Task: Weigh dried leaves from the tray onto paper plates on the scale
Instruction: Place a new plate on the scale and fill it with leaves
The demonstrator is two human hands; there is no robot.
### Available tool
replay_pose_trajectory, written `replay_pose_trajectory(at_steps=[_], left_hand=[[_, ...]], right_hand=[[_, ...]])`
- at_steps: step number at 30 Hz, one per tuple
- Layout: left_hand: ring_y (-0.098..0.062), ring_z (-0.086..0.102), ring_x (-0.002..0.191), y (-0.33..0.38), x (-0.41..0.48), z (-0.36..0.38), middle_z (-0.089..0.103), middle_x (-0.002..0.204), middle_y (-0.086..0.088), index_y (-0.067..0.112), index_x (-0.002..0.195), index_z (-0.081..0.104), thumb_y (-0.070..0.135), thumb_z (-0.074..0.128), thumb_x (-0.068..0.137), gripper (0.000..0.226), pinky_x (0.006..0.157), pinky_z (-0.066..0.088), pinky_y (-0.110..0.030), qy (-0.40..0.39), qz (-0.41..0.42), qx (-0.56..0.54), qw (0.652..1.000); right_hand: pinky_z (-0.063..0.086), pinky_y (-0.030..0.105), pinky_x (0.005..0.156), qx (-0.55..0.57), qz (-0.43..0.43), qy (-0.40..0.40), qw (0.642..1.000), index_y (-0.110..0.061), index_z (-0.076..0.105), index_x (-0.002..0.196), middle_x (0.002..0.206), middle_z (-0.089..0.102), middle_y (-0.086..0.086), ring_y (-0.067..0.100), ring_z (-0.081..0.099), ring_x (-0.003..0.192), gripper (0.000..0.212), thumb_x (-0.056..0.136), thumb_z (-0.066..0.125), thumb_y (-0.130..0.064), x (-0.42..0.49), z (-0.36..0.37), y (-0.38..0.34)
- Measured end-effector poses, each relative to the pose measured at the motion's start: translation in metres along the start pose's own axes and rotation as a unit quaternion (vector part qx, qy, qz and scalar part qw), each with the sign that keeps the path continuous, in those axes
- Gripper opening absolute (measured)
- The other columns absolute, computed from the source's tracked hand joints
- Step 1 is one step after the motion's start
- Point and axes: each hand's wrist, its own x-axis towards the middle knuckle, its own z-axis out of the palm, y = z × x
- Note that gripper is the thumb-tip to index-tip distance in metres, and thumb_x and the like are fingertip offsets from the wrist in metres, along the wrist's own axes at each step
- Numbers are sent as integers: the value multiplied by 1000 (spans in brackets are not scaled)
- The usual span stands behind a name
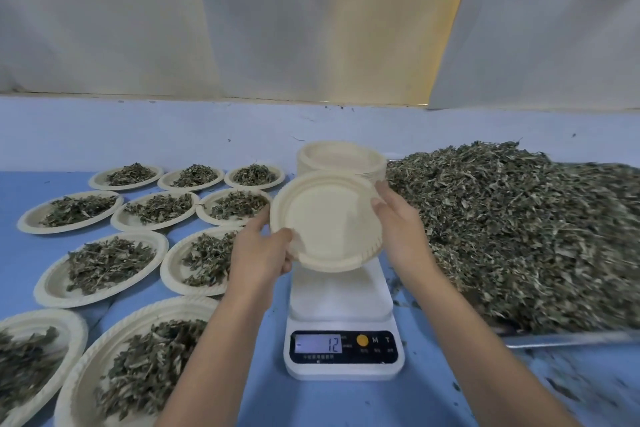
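Observation:
An empty cream paper plate [325,222] is held tilted in the air above the white scale [341,295]. My left hand [259,253] grips its lower left rim, thumb on the upper face. My right hand [398,222] holds its right rim with fingers curled behind it. The scale platform is bare and its display [320,343] reads -12. A big heap of dried leaves [519,225] fills the metal tray [568,338] at the right. A stack of empty plates [341,158] stands behind the held plate.
Several paper plates with portions of leaves [104,263] cover the blue table [346,406] to the left. Loose leaf bits lie scattered at the lower right near the tray's edge. White sheeting hangs along the back.

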Motion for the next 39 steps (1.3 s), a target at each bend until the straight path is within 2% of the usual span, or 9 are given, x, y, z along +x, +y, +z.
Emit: replay_pose_trajectory(at_steps=[3,6,13,19,24,28,31,35,39], left_hand=[[-16,49,41,-11,-1,-4,62,58,-5,12,97,67,21,57,92,15,47,40,-26,45,-9,30,999],[-21,50,48,-18,6,-11,63,65,-11,1,77,66,29,54,91,33,56,41,-29,80,-36,32,996],[-16,51,36,-30,11,-15,65,53,-4,0,79,67,18,52,88,25,47,40,-25,54,-74,46,995],[-24,55,48,-39,16,-19,68,57,-9,-1,82,68,23,51,88,29,55,40,-29,50,-91,79,991],[-26,57,54,-38,18,-22,69,63,-11,-2,79,65,21,49,89,30,54,39,-28,45,-81,118,989],[-22,50,59,-29,8,-20,60,69,-12,6,72,55,15,44,91,23,60,36,-30,83,45,234,968],[-19,48,62,-16,-11,-7,57,69,-3,19,76,53,15,44,93,19,53,31,-30,100,160,302,934],[-15,63,83,-6,-30,23,68,93,6,21,97,68,18,45,93,23,70,43,-28,21,208,259,943],[-7,62,85,-4,-46,64,67,91,16,31,89,66,19,46,91,23,72,41,-13,-60,230,223,945]], right_hand=[[40,38,106,43,50,49,997,-11,59,128,130,60,0,16,53,121,34,97,45,-14,-10,-7,11],[51,22,80,48,89,83,991,-15,72,103,102,71,-4,11,63,96,24,93,50,-13,-12,-9,17],[43,27,61,9,118,74,990,-17,73,76,69,68,-5,11,60,67,25,92,53,-17,-15,-11,28],[39,34,78,-49,123,34,991,-14,65,88,96,64,4,22,56,90,22,93,44,-20,-16,-8,38],[41,52,94,-78,101,75,989,10,52,113,117,56,25,38,50,112,34,95,43,-18,-19,-9,35],[42,28,64,-93,63,92,989,-11,62,121,83,59,-9,10,58,78,32,97,41,-17,-16,-21,33],[37,22,61,-152,36,114,981,-18,60,123,92,61,-2,7,51,70,34,95,41,-13,-16,-37,29],[40,40,101,-400,-21,179,899,-12,59,124,127,60,5,22,54,114,36,92,45,-7,-19,-64,33],[-3,59,113,-564,157,137,799,-10,41,138,157,20,10,33,1,146,47,95,45,-29,-16,-86,44]])
